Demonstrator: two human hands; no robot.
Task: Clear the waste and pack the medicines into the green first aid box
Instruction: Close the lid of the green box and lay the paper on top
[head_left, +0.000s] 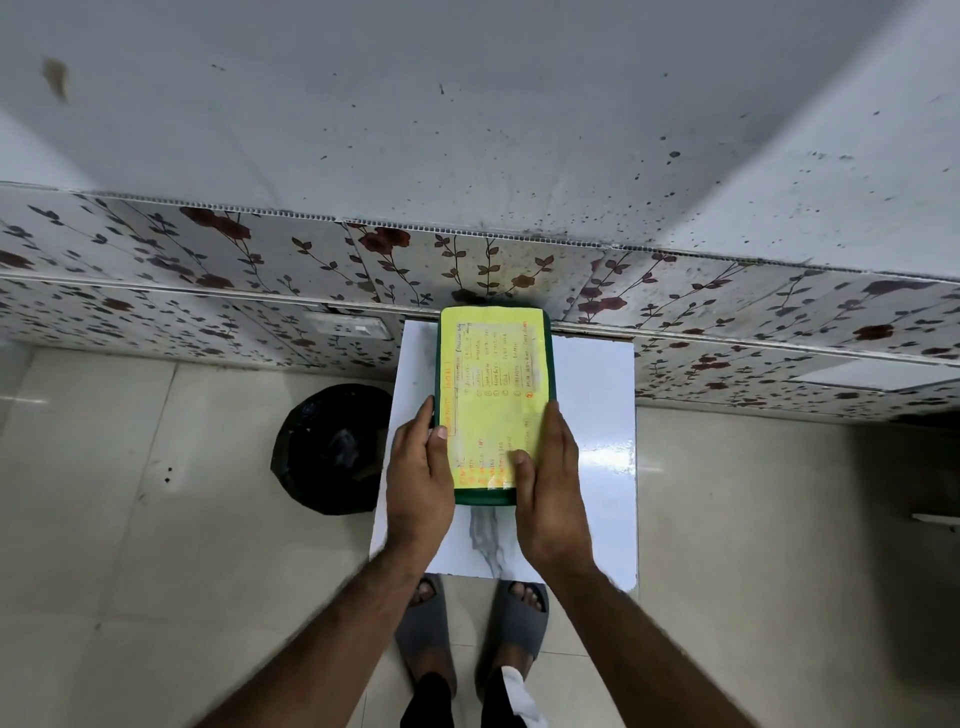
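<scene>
The green first aid box (496, 332) lies shut on a small white table (592, 415), its lid covered by a yellow handwritten sheet. My left hand (418, 478) grips the box's near left side, thumb on the lid edge. On the near right part of the lid lies my right hand (550, 478), its fingers flat and wrapping the right edge. No loose medicines or waste show on the table; the box's contents are hidden.
A bin lined with a black bag (332, 449) stands on the tiled floor just left of the table. A floral-patterned wall runs behind the table. My feet in grey slippers (470, 623) stand at the table's near edge.
</scene>
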